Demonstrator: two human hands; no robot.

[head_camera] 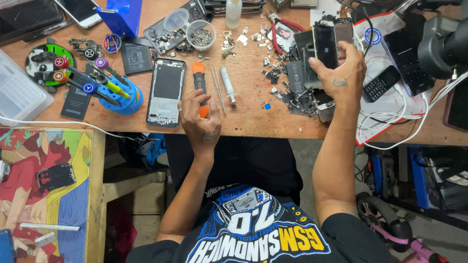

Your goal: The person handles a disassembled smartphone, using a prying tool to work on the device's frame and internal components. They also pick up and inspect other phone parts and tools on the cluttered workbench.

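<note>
Left hand [199, 118] closed around one orange-handled screwdriver [199, 83] lying lengthwise on the wooden bench [253, 117], just right of one opened phone frame [166, 92]. Right hand [341, 73] grips two dismantled phone bodies [331, 41], dark screens up, above a scrap heap [297, 95].

Bright, even overhead light, soft shadows, sharp focus, slight wide-angle bending at edges.
</note>
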